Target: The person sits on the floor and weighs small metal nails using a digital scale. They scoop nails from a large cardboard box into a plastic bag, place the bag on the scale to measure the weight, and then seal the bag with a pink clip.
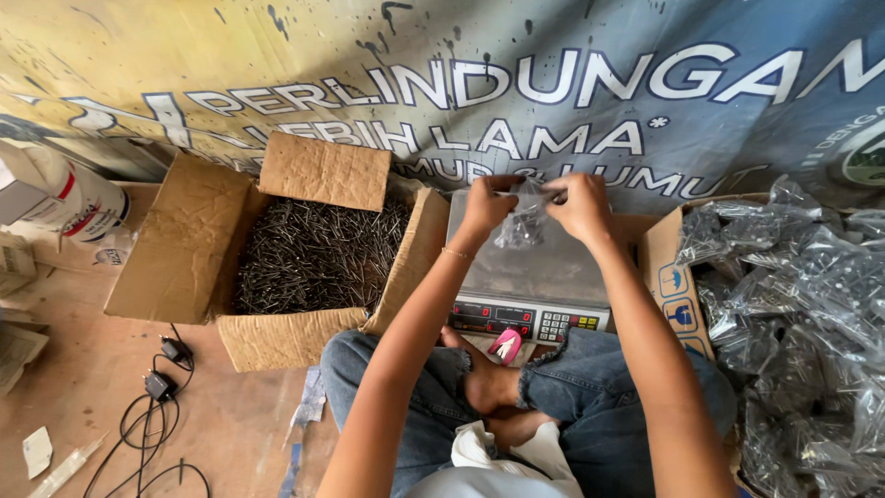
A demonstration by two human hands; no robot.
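Two hands (530, 205), one nail bag (524, 221)

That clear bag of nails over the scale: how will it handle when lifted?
The bag probably sags: thin film, bunched between both hands. Likely heavy for its size, given the dark nails inside. The points may pierce the film, so I'd guess supporting it from below is safer.

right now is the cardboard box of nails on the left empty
No, the open cardboard box holds a deep heap of dark nails.
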